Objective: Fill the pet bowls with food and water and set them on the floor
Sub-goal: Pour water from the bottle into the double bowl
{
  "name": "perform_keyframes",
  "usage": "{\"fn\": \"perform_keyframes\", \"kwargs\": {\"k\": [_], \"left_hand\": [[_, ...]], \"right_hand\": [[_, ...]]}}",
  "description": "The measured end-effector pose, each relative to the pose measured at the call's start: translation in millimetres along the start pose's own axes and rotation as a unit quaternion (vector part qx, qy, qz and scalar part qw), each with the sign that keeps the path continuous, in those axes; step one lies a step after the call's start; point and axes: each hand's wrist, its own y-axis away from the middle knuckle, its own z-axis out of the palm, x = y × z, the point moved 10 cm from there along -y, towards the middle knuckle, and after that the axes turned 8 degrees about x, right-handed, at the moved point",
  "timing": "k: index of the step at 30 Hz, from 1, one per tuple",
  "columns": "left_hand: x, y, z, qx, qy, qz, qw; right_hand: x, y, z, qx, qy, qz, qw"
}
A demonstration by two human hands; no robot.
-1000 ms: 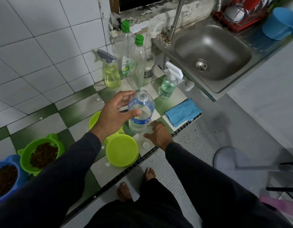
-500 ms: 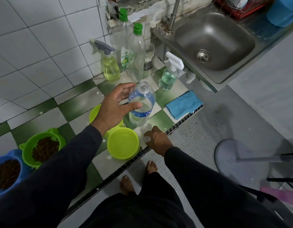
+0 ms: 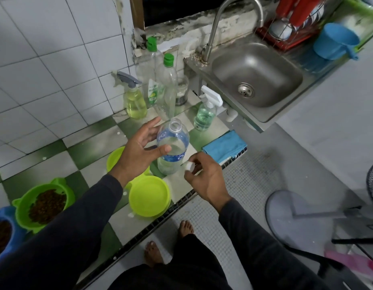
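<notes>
Blue plastic bowl (image 3: 5, 235), holding brown kibble, sits at the far left edge of the checkered worktop (image 3: 56, 155), well left of the water bottle (image 3: 173, 147). A green bowl with ear-shaped tabs (image 3: 43, 204), also filled with kibble, touches it on the bottle's side. Two lime-green bowls lie nearer the bottle: the rear one (image 3: 115, 158) is largely hidden behind the left hand (image 3: 139, 151); the front one (image 3: 149, 197) stands just below and left of the bottle, near the worktop's front edge. Whether either holds water cannot be told.

The left hand is beside the bottle with fingers spread; the thumb rests on the bottle's front, the fingers reach behind its shoulder, and the grip is loose rather than closed round it. The bottle stands upright on the worktop, uncapped, partly filled with clear water. Just right of its base, the right hand (image 3: 204, 181) has its grip pinched on a small white cap (image 3: 189, 165).

Behind the bottle stand a yellow spray bottle (image 3: 135, 103), two clear green-capped bottles (image 3: 166, 91) and a green-liquid sprayer (image 3: 205, 114). A blue cloth (image 3: 225, 146) lies right of the bottle; the steel sink (image 3: 256, 74) is further right and behind.
</notes>
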Motion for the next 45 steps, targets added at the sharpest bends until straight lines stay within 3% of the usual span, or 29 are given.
{"fn": "perform_keyframes", "kwargs": {"k": [5, 12, 19, 24, 27, 32, 45], "left_hand": [[-30, 8, 3, -0.040, -0.008, -0.058, 0.997], [-62, 12, 13, -0.024, -0.059, -0.078, 0.995], [-68, 6, 7, 0.027, -0.057, -0.080, 0.995], [-70, 4, 7, 0.029, -0.037, -0.076, 0.996], [-71, 3, 6, 0.028, -0.030, -0.079, 0.996], [-74, 4, 7, 0.026, -0.021, -0.087, 0.996], [-73, 4, 6, 0.018, -0.045, -0.086, 0.995]], "right_hand": [[-62, -29, -48, 0.065, -0.124, -0.038, 0.989], [-115, -65, -56, 0.053, -0.126, -0.087, 0.987], [-129, -78, -36, -0.021, -0.041, -0.115, 0.992], [-126, -83, -29, -0.067, -0.013, -0.098, 0.993], [-132, -83, -29, -0.083, 0.014, -0.130, 0.988], [-144, -78, -28, -0.076, 0.052, -0.210, 0.973], [-140, -78, -41, -0.008, 0.106, -0.209, 0.972]]}}
